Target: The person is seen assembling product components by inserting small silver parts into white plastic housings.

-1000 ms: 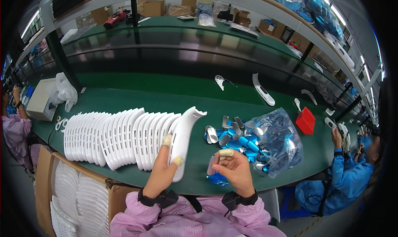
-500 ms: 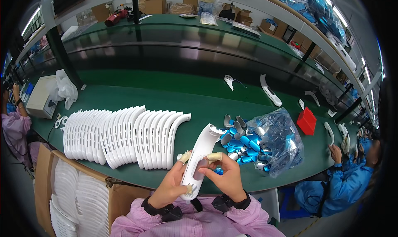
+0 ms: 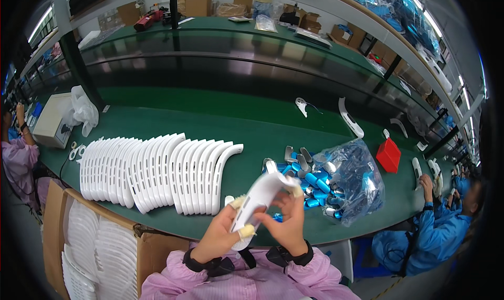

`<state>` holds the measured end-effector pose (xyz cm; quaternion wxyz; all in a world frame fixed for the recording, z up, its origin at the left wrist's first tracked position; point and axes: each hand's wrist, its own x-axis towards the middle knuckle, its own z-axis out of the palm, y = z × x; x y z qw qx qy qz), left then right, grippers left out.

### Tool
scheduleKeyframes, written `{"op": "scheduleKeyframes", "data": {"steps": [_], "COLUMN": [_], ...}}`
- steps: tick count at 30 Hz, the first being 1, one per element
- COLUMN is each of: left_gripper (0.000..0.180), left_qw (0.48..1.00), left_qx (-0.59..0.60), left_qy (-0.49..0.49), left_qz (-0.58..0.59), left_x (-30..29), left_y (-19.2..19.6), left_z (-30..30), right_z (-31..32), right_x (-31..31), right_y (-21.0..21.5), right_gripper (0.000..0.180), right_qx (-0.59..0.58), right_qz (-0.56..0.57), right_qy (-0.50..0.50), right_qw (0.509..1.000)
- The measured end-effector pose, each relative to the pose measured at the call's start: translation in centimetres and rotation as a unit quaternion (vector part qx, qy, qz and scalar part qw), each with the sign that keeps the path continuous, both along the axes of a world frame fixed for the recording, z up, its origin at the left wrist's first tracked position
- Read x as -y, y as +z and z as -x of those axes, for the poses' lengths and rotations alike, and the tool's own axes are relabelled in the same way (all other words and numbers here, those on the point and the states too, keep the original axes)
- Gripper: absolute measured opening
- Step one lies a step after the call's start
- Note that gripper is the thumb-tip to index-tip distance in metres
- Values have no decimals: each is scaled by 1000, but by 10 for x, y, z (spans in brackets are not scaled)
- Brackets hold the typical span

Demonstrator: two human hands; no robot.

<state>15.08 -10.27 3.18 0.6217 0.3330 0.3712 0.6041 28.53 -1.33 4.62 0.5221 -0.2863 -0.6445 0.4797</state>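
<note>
Both hands hold one white curved plastic housing point(image 3: 256, 199) above the near edge of the green table. My left hand point(image 3: 219, 235) grips its lower, perforated end, with the thumb across the front. My right hand point(image 3: 287, 222) has its fingers behind the upper part and its thumb by the middle; some fingertips are hidden. Pale finger covers show on both hands. Just beyond lies a heap of shiny blue and silver oval pieces point(image 3: 311, 175), beside a clear bluish plastic bag point(image 3: 353, 182). Left of my hands, many similar white housings point(image 3: 157, 174) stand in a tight row.
An open cardboard box point(image 3: 55, 232) of white housings stands at lower left. A red bin point(image 3: 388, 155) sits to the right, near a co-worker in blue point(image 3: 428, 232). Loose white parts lie on the dark green strip point(image 3: 210, 101) behind. A shelf frame point(image 3: 79, 64) spans the back.
The housing has turned and tilted in my hands, and my right fingers have shifted toward its upper end. White parts on the strip behind have moved right.
</note>
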Motion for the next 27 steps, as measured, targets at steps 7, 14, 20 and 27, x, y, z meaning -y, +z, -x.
{"op": "scheduleKeyframes", "data": {"steps": [7,14,20,27], "left_gripper": [64,69,69,70], "left_qw": [991,999,998,994], "left_qx": [-129,-4,-12,25], "left_qy": [28,-29,-44,-82], "left_qz": [-28,-28,-49,-69], "left_x": [7,8,16,18], "left_y": [-12,-15,-19,-21], "left_z": [-5,-1,5,13], "right_z": [-21,-23,-25,-22], "right_x": [-7,2,10,16], "right_y": [1,6,16,22], "right_gripper": [45,43,39,39], "right_qx": [-16,-14,16,0], "right_qz": [263,156,144,104], "right_qy": [130,129,134,165], "right_qw": [956,979,980,981]}}
